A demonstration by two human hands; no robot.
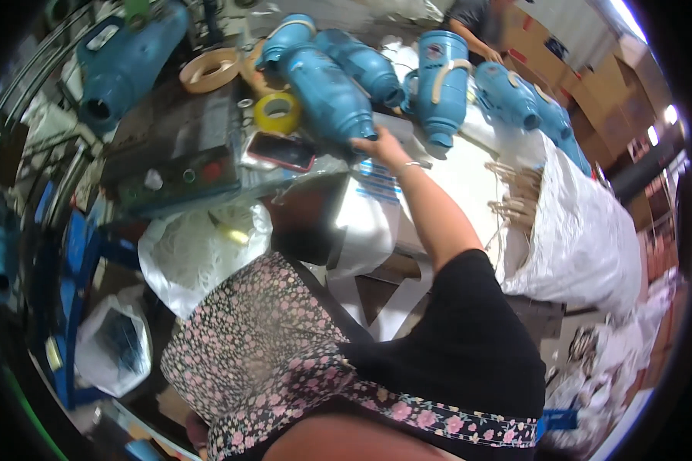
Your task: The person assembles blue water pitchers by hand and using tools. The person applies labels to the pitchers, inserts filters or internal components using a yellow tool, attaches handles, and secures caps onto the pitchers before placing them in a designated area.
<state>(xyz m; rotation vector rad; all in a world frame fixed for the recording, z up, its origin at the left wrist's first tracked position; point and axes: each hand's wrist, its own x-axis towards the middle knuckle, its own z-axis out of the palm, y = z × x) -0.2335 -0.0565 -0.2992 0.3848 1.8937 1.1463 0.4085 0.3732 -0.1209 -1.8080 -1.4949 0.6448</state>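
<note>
My right hand (380, 147) reaches forward over the bench, its fingers closed round the narrow neck of a blue plastic flask casing (323, 88). The casing lies tilted, its neck toward me. Another blue casing (364, 65) lies right behind it. To the right, a blue casing with a beige handle (442, 84) points its neck toward me. Left of the held casing are a yellow tape roll (277, 113) and a phone with a red edge (281, 150). My left hand cannot be made out in this view.
Nearer me hangs a white plastic bag (207, 244) with pale loops inside. A large white sack (580, 230) stands at the right. Further blue casings (507, 92) lie back right, near another person's hand (494, 55). A dark metal box (169, 146) and a blue frame (73, 307) are left.
</note>
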